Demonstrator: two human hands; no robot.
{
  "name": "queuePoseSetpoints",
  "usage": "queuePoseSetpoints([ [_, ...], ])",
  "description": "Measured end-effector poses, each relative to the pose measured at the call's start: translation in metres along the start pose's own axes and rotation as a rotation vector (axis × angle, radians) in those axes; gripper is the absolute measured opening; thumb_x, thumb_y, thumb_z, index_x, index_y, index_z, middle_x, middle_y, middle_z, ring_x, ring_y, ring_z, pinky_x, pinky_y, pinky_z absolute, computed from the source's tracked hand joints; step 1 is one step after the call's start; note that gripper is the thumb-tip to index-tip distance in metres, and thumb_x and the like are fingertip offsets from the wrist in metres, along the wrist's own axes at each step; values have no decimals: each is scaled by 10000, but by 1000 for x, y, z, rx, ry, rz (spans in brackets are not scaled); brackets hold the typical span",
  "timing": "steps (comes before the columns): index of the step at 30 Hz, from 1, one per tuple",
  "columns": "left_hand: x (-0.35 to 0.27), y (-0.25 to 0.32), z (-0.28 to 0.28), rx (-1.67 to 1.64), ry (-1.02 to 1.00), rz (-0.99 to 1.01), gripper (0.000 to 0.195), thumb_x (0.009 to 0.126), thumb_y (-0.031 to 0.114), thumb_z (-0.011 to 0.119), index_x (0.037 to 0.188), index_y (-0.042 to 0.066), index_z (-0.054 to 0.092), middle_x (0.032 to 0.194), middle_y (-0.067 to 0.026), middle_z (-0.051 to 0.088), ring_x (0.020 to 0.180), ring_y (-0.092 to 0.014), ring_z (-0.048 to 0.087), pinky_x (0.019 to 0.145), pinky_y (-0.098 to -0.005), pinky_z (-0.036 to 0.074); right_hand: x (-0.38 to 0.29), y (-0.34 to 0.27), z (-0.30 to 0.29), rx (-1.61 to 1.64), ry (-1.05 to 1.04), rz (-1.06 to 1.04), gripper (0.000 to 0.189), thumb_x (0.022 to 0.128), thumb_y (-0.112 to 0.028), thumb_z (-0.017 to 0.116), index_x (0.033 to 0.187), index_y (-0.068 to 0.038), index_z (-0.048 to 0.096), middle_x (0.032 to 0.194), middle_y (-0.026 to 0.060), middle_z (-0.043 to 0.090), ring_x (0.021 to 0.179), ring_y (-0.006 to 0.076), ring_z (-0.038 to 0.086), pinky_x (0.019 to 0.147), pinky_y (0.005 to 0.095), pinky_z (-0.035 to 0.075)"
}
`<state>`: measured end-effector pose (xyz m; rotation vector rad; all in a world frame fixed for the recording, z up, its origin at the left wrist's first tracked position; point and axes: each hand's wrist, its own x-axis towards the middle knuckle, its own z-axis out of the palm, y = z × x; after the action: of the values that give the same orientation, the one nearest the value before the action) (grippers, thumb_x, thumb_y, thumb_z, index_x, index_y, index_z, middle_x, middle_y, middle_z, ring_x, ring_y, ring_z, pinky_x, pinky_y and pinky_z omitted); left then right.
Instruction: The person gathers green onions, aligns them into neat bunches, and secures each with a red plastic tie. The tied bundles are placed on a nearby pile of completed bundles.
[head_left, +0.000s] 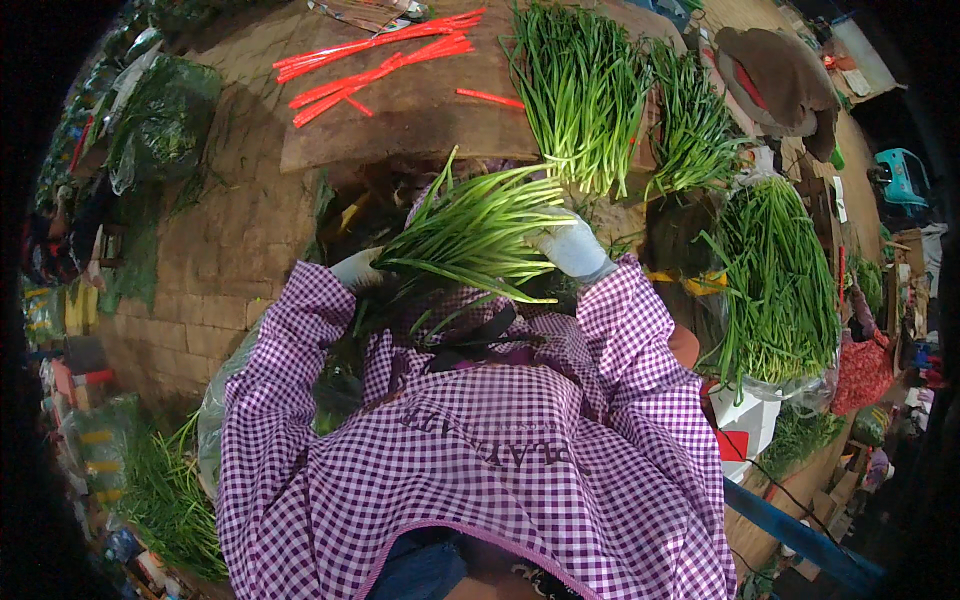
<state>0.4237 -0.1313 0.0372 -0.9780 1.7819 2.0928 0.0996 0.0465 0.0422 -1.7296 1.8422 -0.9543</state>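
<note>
A loose bunch of long green garlic chives (480, 229) lies crosswise in front of my chest, its pale stem ends to the right. My left hand (358, 268), in a pale glove, grips the bunch at its leafy left side; the leaves hide most of its fingers. At the stem ends is my right hand (574, 244) in a white glove, holding the bunch with its fingers partly behind the stems. Just beyond, a large pile of chives (581, 97) rests on a wooden table (405, 135), stems towards me.
Red tie strips (382, 64) lie across the table's left half. A smaller chive pile (690, 120) is beside the large one. At my right, a heap of chives (780, 285) sits in clear plastic above a white box (746, 420). Bagged greens (161, 112) stand far left.
</note>
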Motion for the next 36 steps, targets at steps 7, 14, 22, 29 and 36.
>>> queuePoseSetpoints([
  [7, 8, -15, -4, 70, 6, 73, 503, 848, 62, 666, 1325, 47, 508, 1268, -49, 586, 1173, -135, 502, 1026, -307, 373, -2, 1, 8, 445, -22, 172, 316, 819, -87, 678, 1113, -23, 580, 980, 60, 625, 925, 165, 578, 833, 281, 470],
  [14, 8, -14, -6, 176, -60, 216, 491, 878, 93, 633, 1346, 67, 487, 1305, -49, 557, 1189, -150, 487, 1037, -317, 356, -4, 0, -4, 827, -1, 353, 237, 799, -21, 651, 1027, -45, 589, 947, 11, 601, 905, 117, 543, 854, 248, 429],
  [22, 23, -38, -18, 111, -119, 315, 501, 881, 126, 651, 1352, 77, 488, 1330, -59, 543, 1223, -155, 459, 1063, -335, 327, -19, 14, -28, 934, 223, 521, 379, 879, -337, 638, 1083, -18, 611, 987, 14, 622, 896, 119, 560, 826, 251, 450],
  [29, 20, -36, -16, 180, -80, 229, 497, 884, 110, 646, 1350, 57, 482, 1327, -61, 542, 1202, -172, 483, 1044, -338, 357, -36, 25, 15, 1205, -145, 648, 389, 881, -191, 667, 1211, -10, 567, 1167, 80, 621, 1087, 167, 570, 967, 309, 427],
  [36, 6, -8, -2, 99, -116, 295, 523, 877, 121, 654, 1360, 56, 466, 1331, -66, 540, 1215, -174, 472, 1057, -340, 343, -23, 16, 24, 1256, 46, 578, 308, 862, -101, 658, 1157, -63, 578, 1029, 29, 651, 892, 129, 611, 776, 258, 488],
])
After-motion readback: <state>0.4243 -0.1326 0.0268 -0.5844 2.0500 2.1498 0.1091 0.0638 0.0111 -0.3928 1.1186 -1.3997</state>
